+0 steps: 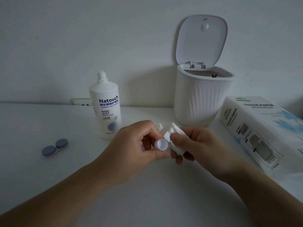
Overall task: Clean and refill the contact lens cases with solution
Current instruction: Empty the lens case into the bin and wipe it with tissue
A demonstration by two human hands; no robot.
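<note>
i see the left hand [139, 141] curled round a small white cap [162, 144], its open mouth facing up toward the camera, just right of the natouch solution bottle [105, 107]. the right hand [195, 145] pinches a folded tissue [172, 135] against the cap's rim. the closed blue lens case [55, 147] lies left of the bottle, long axis slanting up to the right.

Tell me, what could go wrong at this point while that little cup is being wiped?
The solution bottle stands uncapped just behind the left hand; a careless move might knock it over and spill it. The tissue gripped by the right hand could leave lint in the small white cup. That cup, pinched only by fingertips, may slip onto the table.
</note>
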